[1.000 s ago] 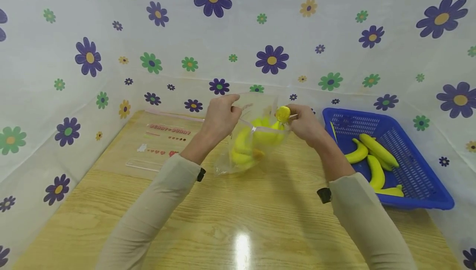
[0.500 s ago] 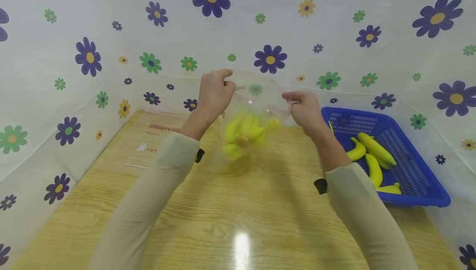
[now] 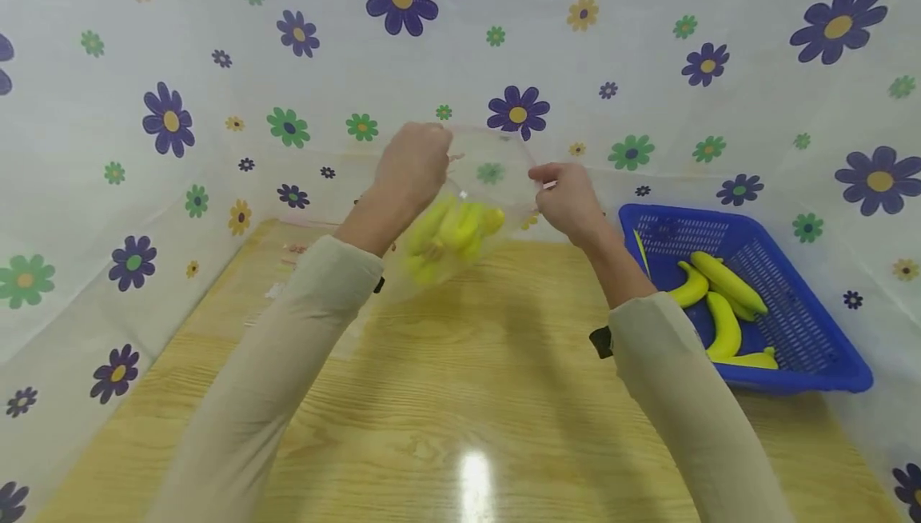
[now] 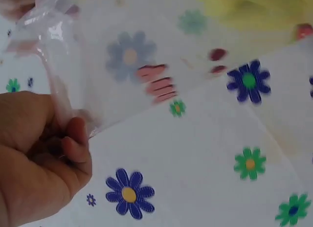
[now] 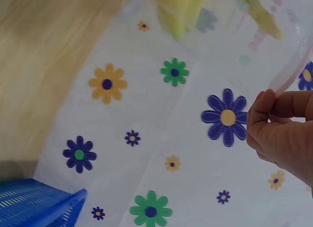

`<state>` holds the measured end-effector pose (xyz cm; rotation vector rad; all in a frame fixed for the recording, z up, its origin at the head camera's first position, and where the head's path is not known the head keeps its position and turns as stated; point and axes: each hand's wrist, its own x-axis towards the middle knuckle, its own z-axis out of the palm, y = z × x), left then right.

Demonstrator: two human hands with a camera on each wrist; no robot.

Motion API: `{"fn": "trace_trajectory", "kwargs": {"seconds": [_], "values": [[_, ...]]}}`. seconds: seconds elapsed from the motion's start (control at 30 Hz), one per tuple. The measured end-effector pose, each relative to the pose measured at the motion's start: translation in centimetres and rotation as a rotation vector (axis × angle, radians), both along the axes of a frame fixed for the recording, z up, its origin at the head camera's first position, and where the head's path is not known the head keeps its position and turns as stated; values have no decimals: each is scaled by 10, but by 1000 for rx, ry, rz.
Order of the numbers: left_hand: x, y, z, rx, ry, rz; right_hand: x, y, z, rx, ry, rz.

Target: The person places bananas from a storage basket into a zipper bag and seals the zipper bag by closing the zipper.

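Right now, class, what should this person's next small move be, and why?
Probably lower the clear bag onto the table: the left hand and right hand grip its upper part, with the yellow fruit hanging inside.

Both arms [image 3: 281, 363] [image 3: 691, 403] outstretched, fingers [image 4: 76, 144] [image 5: 261, 107] curled
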<state>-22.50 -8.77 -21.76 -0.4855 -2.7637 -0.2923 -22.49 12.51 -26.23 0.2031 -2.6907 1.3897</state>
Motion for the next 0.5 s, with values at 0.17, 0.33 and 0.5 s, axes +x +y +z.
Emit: {"fn": "trace_trajectory", "kwargs": {"seconds": [0.17,0.33,0.5], "values": [[4,4,-16,75,-99,16,1,5,-21,-85,-75,15],[7,4,-26,178,-150,8,4,8,-38,-186,-119,17],[12,1,-27,218,-196,17,7,7,-41,-193,-117,37]]}}
